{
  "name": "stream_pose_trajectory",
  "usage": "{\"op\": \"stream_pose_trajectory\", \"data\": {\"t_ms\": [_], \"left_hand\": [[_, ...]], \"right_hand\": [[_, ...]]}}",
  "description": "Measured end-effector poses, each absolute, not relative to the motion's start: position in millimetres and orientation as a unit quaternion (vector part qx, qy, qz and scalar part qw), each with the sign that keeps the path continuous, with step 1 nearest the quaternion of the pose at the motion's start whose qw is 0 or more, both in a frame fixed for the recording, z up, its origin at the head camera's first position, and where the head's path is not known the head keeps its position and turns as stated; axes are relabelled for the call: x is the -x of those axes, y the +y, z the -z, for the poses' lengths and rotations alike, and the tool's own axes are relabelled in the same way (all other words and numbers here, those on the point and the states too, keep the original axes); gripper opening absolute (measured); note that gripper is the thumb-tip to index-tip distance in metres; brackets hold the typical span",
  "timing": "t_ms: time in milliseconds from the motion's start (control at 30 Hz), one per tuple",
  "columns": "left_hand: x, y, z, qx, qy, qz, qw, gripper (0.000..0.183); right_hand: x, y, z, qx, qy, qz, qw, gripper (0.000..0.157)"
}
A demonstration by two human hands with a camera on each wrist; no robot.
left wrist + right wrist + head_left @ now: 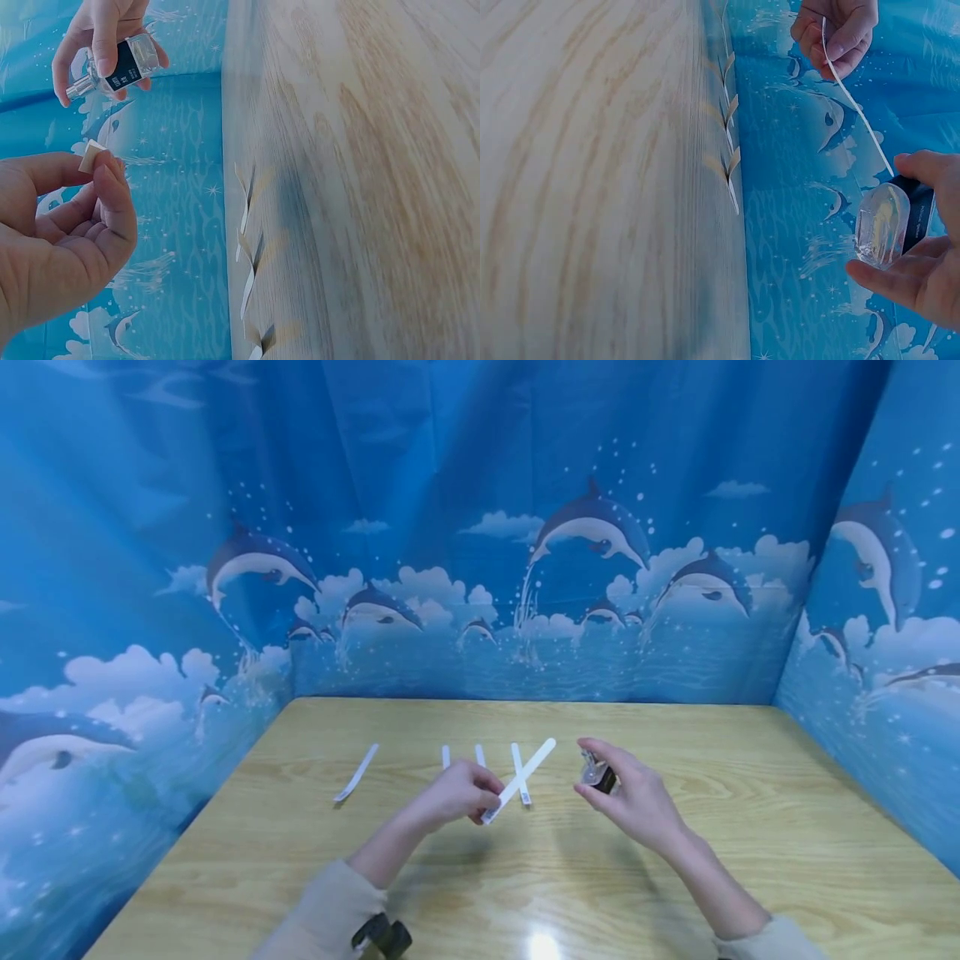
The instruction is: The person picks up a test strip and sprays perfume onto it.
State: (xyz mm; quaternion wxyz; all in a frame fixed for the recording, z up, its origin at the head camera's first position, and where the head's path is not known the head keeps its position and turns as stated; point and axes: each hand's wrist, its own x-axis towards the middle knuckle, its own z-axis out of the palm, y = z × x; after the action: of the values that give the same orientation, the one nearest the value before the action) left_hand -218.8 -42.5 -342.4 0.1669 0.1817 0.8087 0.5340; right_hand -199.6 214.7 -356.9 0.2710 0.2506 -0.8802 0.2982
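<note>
My left hand (461,795) pinches one end of a white paper test strip (534,762) between thumb and fingers. The strip slants up and away to the right above the table. In my right hand (641,800) is a small clear glass perfume bottle (597,776) with a black label, gripped between thumb and fingers. Its silver spray nozzle (79,88) shows in the left wrist view, uncapped. The right wrist view shows the bottle's clear base (879,229) and the strip (859,112) edge-on. A gap separates bottle and strip in the head view.
Several more white strips lie on the wooden table (720,777), among them one at the left (357,773) and one behind the held strip (517,760). A blue dolphin-print curtain (465,527) encloses the table's back and sides.
</note>
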Motion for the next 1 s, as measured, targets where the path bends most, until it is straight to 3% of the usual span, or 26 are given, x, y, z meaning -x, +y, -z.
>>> {"op": "stream_pose_trajectory", "data": {"t_ms": [1000], "left_hand": [[219.6,-40.6,346.8,-0.171,0.821,-0.518,0.170,0.013]], "right_hand": [[193.5,206.3,357.5,-0.240,-0.890,-0.243,0.303,0.053]]}}
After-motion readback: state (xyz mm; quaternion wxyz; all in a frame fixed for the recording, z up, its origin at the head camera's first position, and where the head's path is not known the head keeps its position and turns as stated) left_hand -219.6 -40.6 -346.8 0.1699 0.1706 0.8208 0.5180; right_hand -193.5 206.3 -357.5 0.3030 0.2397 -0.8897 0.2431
